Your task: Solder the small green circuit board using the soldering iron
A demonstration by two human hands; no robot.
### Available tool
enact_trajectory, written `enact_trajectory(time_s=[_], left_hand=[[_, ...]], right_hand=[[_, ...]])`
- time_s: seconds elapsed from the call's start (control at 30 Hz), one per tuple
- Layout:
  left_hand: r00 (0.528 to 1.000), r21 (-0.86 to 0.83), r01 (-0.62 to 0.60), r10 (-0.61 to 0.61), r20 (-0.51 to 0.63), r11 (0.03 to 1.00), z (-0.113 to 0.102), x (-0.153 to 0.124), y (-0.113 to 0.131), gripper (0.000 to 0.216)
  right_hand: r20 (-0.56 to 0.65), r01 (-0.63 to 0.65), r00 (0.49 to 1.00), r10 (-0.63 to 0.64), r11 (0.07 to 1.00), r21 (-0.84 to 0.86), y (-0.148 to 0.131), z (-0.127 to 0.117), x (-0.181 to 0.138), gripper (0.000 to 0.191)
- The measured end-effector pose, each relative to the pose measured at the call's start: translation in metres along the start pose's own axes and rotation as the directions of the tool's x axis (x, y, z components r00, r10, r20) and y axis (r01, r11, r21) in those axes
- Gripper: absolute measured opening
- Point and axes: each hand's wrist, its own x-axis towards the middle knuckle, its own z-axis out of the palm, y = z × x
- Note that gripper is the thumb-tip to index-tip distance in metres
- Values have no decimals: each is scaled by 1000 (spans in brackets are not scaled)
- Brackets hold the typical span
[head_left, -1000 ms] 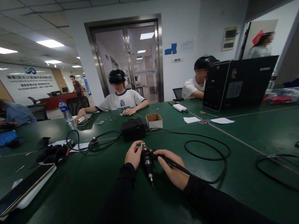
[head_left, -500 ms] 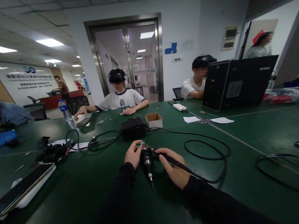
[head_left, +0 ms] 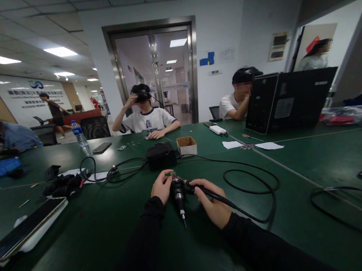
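Note:
A black electric screwdriver [head_left: 179, 196] lies on the green tabletop with its metal bit pointing towards me. Its rear end looks opened, and a small green circuit board [head_left: 173, 174] shows there. My left hand [head_left: 161, 187] is closed around that rear end, thumb and fingers beside the board. My right hand [head_left: 213, 200] is closed on a thick black cord [head_left: 225, 201], its front end held close to the screwdriver's rear. Whether the cord end touches the board I cannot make out.
Beyond my hands stand a black power box [head_left: 161, 156] and a small open cardboard box [head_left: 186, 146]. Cord loops lie to the right. At left are a phone [head_left: 25, 228] and black gear [head_left: 64, 185]. A computer case [head_left: 288, 100] stands far right. Several people sit or stand around.
My right hand and the cord have shifted slightly right; my left hand stays put. Across the table, a person has raised a hand to their headset. Someone in the background has walked left.

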Motion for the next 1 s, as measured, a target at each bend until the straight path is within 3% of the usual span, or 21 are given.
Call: enact_trajectory(time_s=[1.0], left_hand=[[999,9,-24,24,22,1000,0,0,-1,28]], right_hand=[[-28,-41,999,41,999,0,2,-1,2,19]])
